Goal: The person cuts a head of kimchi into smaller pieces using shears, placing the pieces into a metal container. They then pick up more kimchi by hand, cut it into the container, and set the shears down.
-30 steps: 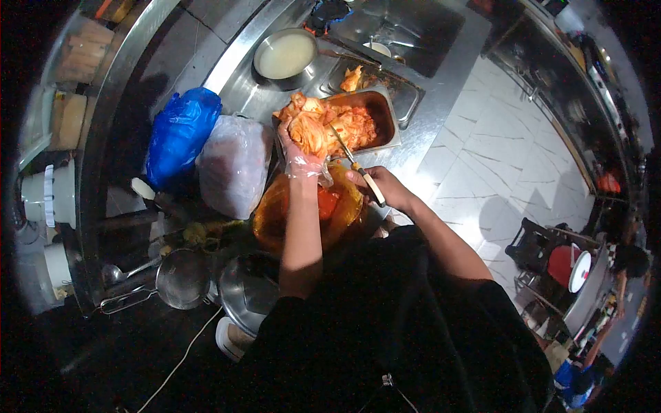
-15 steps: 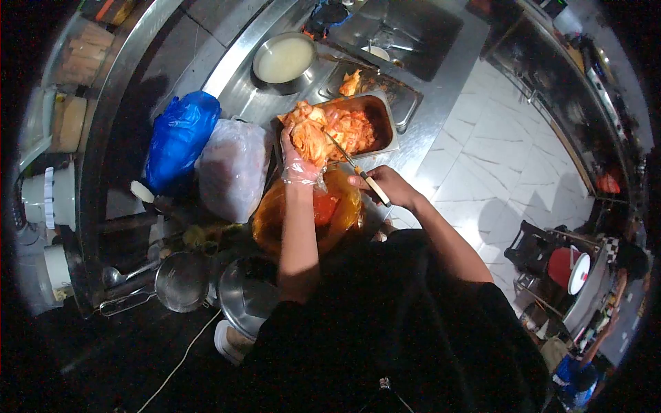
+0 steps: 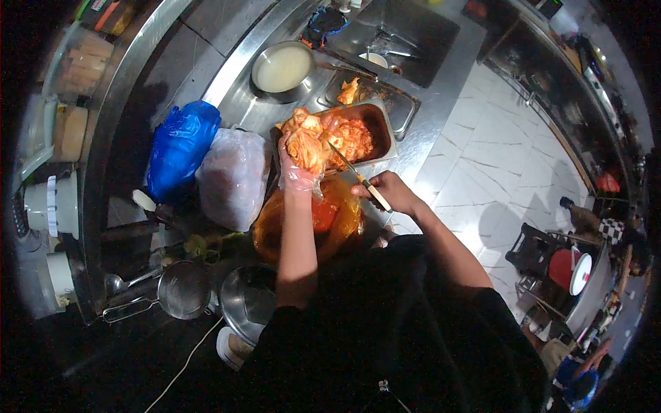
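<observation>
My left hand, in a clear plastic glove, is closed around a clump of kimchi cabbage. The clump is over the left end of a steel pan with cut red kimchi in it. A knife with a pale handle is gripped in my bare right hand. Its blade points up and left, the tip beside the cabbage. Below my left hand, an orange-tinted plastic bag stands open with red liquid inside.
A steel bowl of cloudy liquid sits behind the pan, near a tray and a sink. Blue and white plastic bags lie at left. A strainer is lower left. Another person's arm shows at far right.
The knife blade has shifted slightly right and down from the cabbage clump. My left hand keeps its hold on the clump in nearly the same place.
</observation>
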{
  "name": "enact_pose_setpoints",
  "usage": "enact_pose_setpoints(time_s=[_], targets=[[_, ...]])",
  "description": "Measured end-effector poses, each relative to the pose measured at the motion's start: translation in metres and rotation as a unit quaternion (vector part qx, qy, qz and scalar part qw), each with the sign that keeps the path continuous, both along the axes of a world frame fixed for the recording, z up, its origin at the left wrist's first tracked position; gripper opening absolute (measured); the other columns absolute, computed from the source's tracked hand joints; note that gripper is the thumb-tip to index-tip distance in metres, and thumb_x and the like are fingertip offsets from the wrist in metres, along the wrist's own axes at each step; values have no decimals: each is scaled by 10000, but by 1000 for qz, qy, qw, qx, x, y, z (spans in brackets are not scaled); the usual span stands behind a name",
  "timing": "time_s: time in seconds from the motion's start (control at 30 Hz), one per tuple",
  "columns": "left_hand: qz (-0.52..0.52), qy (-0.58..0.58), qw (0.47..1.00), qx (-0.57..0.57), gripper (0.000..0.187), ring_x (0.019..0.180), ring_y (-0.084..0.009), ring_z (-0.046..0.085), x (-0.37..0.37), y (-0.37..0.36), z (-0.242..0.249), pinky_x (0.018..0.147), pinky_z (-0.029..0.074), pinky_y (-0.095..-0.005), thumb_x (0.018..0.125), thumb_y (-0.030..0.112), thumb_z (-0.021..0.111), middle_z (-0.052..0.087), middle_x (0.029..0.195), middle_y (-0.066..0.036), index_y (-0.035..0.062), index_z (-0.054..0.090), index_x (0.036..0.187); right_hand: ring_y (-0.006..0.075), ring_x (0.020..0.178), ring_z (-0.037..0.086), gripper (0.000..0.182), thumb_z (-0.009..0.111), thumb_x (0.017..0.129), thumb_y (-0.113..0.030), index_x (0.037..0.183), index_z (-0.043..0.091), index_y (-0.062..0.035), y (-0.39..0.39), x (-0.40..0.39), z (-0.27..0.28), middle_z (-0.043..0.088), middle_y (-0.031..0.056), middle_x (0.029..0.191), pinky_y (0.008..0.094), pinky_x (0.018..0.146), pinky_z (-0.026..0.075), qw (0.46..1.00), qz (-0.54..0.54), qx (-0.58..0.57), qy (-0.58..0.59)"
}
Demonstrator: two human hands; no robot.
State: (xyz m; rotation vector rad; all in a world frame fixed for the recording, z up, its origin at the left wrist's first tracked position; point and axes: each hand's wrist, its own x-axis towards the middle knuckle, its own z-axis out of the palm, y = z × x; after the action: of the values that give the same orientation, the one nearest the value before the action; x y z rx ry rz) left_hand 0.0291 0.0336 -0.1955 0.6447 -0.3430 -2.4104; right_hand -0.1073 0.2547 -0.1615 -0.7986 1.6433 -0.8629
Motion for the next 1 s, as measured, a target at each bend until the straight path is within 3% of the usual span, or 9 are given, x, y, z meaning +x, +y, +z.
enact_pose_setpoints(time_s=[0.27, 0.5, 0.6, 0.7, 0.73, 0.77, 0.83, 0.87, 1.0], targets=[[-13, -26, 999, -30, 528, 1189, -291, 583, -2, 2, 10, 1021, 491, -480, 920, 435, 614, 627, 1299, -101, 87, 595, 1317, 76, 488, 531, 631, 709, 838, -662, 669, 626, -60, -6, -1, 0, 544, -11, 567, 247, 455, 403, 996, 9, 1, -93], [5, -24, 1000, -2, 581, 1218, -320, 570, -9, 3, 10, 1054, 455, -505, 934, 470, 572, 591, 1360, -118, 75, 558, 1360, 88, 442, 529, 607, 742, 821, -637, 647, 635, -65, -2, 2, 3, 530, -19, 518, 249, 427, 411, 997, -56, -12, -58], [-24, 73, 997, -19, 597, 1239, -355, 551, -14, -6, 11, 1049, 451, -524, 948, 519, 545, 588, 1362, -115, 97, 549, 1370, 167, 578, 629, 666, 698, 834, -673, 707, 675, -20, 8, -3, -20, 611, 54, 596, 325, 560, 497, 998, -55, 17, -30], [17, 21, 999, 27, 616, 1198, -367, 580, -19, -24, 4, 1029, 466, -531, 940, 547, 557, 602, 1320, -127, 88, 552, 1353, 274, 753, 685, 818, 610, 828, -768, 810, 713, 43, 15, -5, -11, 673, 161, 724, 408, 728, 528, 998, -47, 4, 47], [52, -31, 998, -16, 565, 1111, -342, 630, -20, -26, -5, 982, 496, -507, 962, 496, 572, 617, 1263, -122, 56, 561, 1315, 378, 983, 668, 923, 564, 809, -816, 973, 698, 82, 14, -8, 9, 687, 266, 941, 465, 885, 508, 996, -7, 41, 73], [53, -80, 994, -56, 548, 1098, -330, 631, -19, -28, -9, 971, 502, -496, 972, 478, 569, 617, 1252, -120, 46, 558, 1310, 376, 961, 667, 881, 586, 817, -787, 996, 694, 68, 13, -9, 10, 687, 252, 941, 456, 856, 515, 986, -6, 11, 167], [55, -178, 973, -135, 516, 1072, -308, 634, -17, -28, -11, 949, 514, -476, 992, 440, 562, 618, 1229, -114, 27, 551, 1302, 372, 917, 665, 800, 630, 833, -730, 1043, 686, 40, 11, -12, 15, 686, 224, 941, 436, 798, 527, 936, -7, -48, 347], [102, -259, 935, -221, 474, 1059, -260, 605, -19, -18, -4, 911, 515, -401, 1027, 413, 519, 614, 1200, -100, 21, 545, 1292, 428, 1030, 624, 826, 627, 808, -751, 1123, 669, 12, 9, -19, 21, 667, 268, 1061, 469, 864, 513, 911, 13, -54, 408], [24, -440, 771, -460, 518, 1007, -211, 586, 2, -39, -50, 882, 492, -339, 1033, 455, 497, 610, 1176, -99, 7, 538, 1290, 433, 1062, 611, 843, 550, 821, -798, 1090, 686, -11, -16, -46, 30, 668, 247, 1031, 489, 901, 506, 848, 69, -97, 516]])
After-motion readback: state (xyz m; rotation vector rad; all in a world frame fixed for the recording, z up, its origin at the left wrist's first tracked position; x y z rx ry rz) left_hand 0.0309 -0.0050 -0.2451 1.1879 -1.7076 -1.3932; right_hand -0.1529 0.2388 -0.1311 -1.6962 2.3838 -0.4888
